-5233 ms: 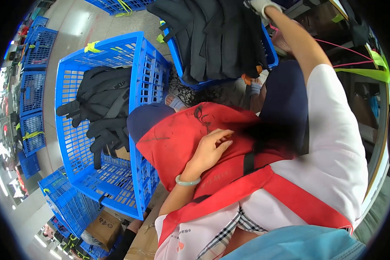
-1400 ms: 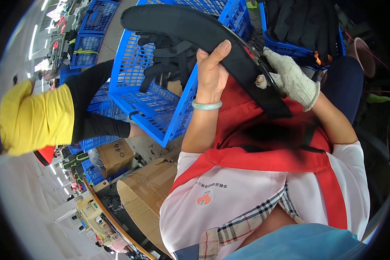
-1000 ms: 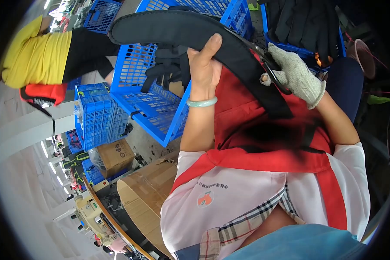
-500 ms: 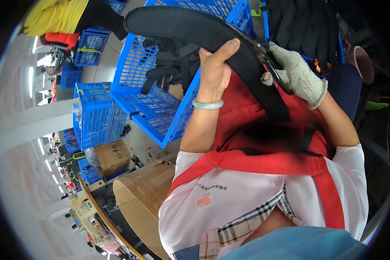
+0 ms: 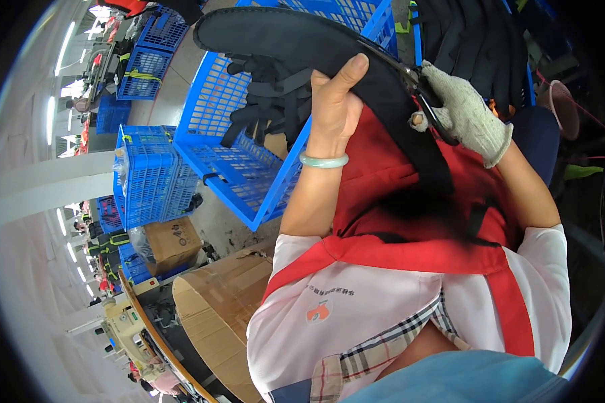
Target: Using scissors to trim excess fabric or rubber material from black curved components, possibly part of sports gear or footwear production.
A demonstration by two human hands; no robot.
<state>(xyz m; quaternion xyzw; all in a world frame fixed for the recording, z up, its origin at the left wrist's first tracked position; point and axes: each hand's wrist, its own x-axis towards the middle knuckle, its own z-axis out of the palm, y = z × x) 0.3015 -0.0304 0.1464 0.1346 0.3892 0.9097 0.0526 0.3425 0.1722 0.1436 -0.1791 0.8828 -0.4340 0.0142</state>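
A long, curved black padded strap [image 5: 269,33] slants across the upper middle, its lower end lying over my red apron [image 5: 383,178]. My left hand [image 5: 336,104] is closed on the middle of this strap, with the thumb on top and the fingers hidden beneath. In my right hand [image 5: 470,114], which wears a pale knitted glove with bare fingertips showing, is a pair of dark-handled scissors [image 5: 431,113]. Their blades lie along the strap's right edge, just beyond my left thumb. Whether the blades are parted is hard to make out.
Beyond my left arm stands a blue plastic crate [image 5: 205,107] with black strap pieces [image 5: 269,94] inside. More black straps [image 5: 474,50] hang over another crate at upper right. Stacked blue crates [image 5: 148,178], a cardboard box [image 5: 173,243] and a sewing machine [image 5: 124,329] are at left.
The scissors have shifted slightly up and left along the strap's edge. My left hand keeps its hold. The person in yellow at upper left has mostly moved out of view.
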